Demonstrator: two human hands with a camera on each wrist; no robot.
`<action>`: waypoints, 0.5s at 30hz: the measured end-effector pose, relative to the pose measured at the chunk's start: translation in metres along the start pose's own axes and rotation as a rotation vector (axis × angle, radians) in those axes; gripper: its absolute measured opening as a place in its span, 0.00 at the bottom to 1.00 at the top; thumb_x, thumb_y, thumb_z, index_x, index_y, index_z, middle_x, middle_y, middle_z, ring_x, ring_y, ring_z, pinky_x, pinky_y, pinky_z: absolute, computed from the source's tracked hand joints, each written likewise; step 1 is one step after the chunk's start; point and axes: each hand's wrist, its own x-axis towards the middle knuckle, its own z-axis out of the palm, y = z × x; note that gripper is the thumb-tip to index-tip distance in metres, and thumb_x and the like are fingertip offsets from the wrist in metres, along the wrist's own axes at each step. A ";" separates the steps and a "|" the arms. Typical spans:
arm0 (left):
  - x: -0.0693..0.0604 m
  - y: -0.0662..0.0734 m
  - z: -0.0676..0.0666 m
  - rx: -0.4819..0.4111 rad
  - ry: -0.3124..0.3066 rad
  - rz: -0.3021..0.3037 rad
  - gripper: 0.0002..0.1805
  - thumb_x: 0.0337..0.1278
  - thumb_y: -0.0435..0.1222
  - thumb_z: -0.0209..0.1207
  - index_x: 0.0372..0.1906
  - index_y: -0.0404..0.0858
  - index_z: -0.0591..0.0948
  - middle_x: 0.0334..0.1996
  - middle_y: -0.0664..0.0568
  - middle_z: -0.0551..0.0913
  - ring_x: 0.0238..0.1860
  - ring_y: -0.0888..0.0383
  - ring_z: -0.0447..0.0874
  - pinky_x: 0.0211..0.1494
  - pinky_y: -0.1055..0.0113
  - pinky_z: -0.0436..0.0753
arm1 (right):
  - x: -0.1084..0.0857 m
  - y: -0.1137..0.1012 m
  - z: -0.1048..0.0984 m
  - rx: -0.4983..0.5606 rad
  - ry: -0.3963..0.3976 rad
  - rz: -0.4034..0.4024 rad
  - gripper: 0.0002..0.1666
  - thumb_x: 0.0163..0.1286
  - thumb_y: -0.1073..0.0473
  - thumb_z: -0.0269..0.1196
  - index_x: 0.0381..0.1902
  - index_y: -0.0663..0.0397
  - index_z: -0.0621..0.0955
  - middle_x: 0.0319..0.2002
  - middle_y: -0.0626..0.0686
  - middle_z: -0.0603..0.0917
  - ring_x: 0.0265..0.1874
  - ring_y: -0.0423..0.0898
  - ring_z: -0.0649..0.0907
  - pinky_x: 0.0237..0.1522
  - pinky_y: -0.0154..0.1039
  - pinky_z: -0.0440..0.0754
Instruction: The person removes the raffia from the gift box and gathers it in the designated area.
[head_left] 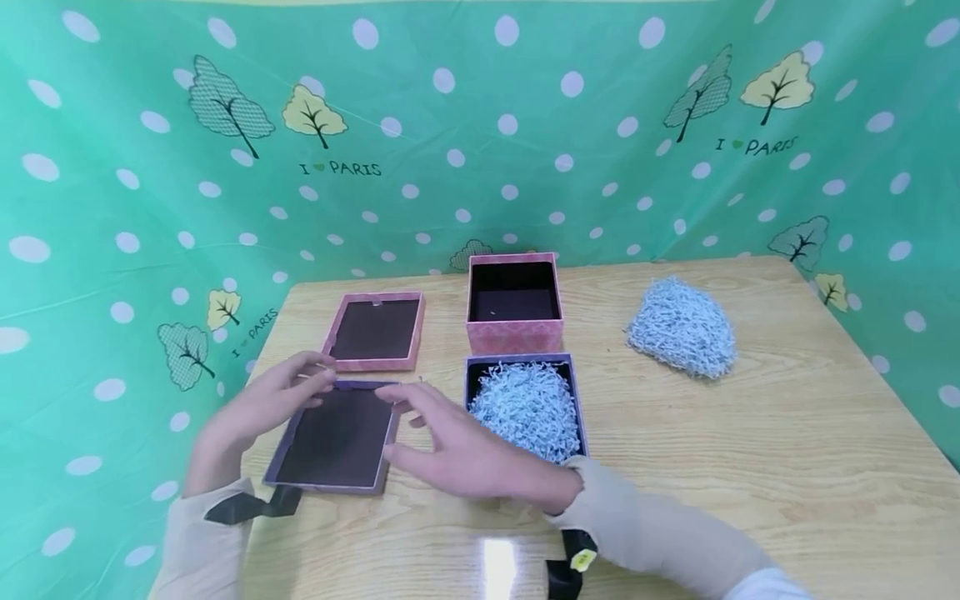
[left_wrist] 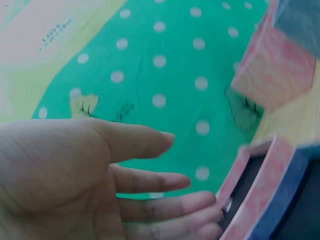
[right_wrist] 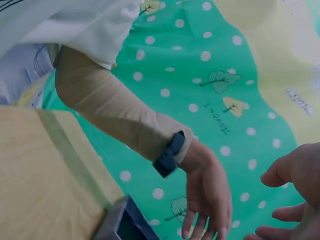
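Observation:
A purple-blue box lid [head_left: 337,437] lies hollow side up on the table, its inside dark. My left hand [head_left: 273,396] is at its far left corner, fingers loosely extended and nothing in them. In the left wrist view, the thumb of that hand [left_wrist: 100,185] stands apart from the fingers. My right hand [head_left: 457,450] reaches across to the lid's right side, also holding nothing, with thumb and fingers spread. Whether either hand touches the lid I cannot tell. Partly behind the right hand and wrist stands a purple-blue box [head_left: 579,400] filled with light blue shredded paper [head_left: 525,408].
Behind the purple-blue lid lies a pink lid [head_left: 375,365], hollow side up. A pink box [head_left: 516,337] with a dark inside stands at the back middle. One more heap of blue shredded paper [head_left: 682,327] sits on the wooden table [head_left: 750,467] at the right. A green dotted curtain [head_left: 480,117] hangs behind.

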 end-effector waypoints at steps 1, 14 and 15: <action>0.002 0.003 0.002 -0.026 -0.003 0.029 0.26 0.72 0.46 0.48 0.63 0.31 0.65 0.57 0.36 0.74 0.54 0.43 0.79 0.56 0.60 0.83 | -0.002 0.001 -0.006 -0.008 0.013 -0.012 0.34 0.68 0.51 0.60 0.69 0.39 0.62 0.64 0.42 0.69 0.59 0.39 0.73 0.59 0.35 0.76; 0.030 0.040 0.034 -0.288 0.003 0.159 0.23 0.70 0.39 0.51 0.62 0.30 0.64 0.54 0.31 0.74 0.49 0.62 0.83 0.56 0.56 0.82 | -0.020 0.030 -0.063 -0.077 0.102 0.006 0.34 0.68 0.52 0.62 0.69 0.48 0.64 0.66 0.46 0.68 0.62 0.48 0.72 0.59 0.50 0.77; 0.032 0.042 0.038 -0.295 -0.003 0.163 0.23 0.70 0.39 0.51 0.62 0.30 0.64 0.53 0.31 0.74 0.48 0.60 0.83 0.56 0.55 0.82 | -0.021 0.032 -0.066 -0.083 0.108 0.003 0.34 0.67 0.53 0.62 0.68 0.48 0.64 0.66 0.47 0.68 0.63 0.49 0.71 0.60 0.51 0.76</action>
